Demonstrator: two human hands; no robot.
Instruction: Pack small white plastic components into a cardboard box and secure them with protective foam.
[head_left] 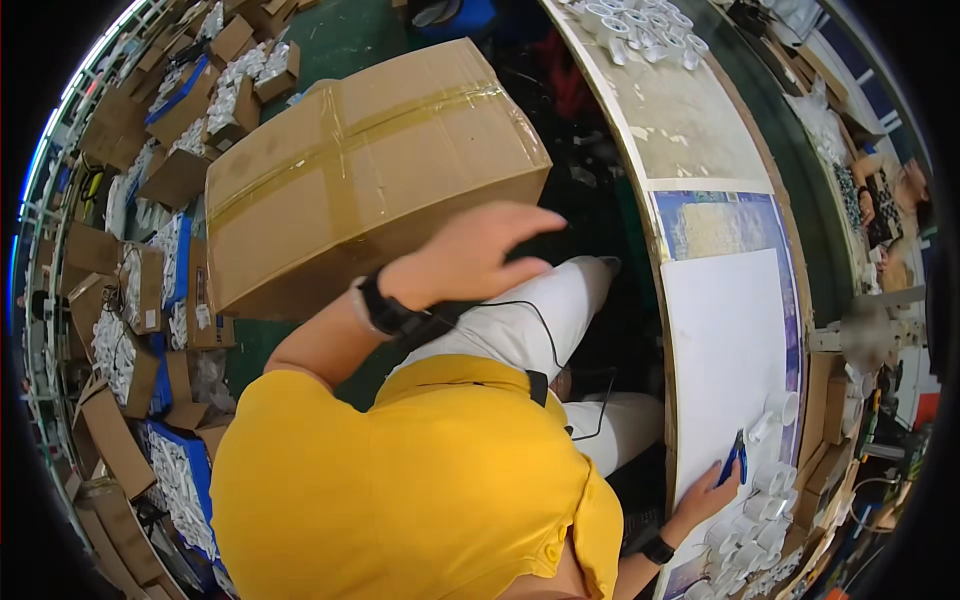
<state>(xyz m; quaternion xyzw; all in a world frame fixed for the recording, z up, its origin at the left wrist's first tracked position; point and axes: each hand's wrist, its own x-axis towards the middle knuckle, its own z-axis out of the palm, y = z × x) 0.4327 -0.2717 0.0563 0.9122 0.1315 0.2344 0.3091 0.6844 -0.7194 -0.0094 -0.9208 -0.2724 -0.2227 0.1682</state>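
Yellow shirt (400,470) is nearest; left of green floor (335,35), cartons (118,430) are piled. Left of long table (695,125) stands big taped carton (370,160), near left hand (470,255), spread and empty. Over white sheet (725,350), right hand (708,495) grasps small blue pliers (735,462).

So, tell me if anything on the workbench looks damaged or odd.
The blue printed sheet on the workbench looks damaged: a ragged, pale patch interrupts its blue surface, as though the print has worn away.
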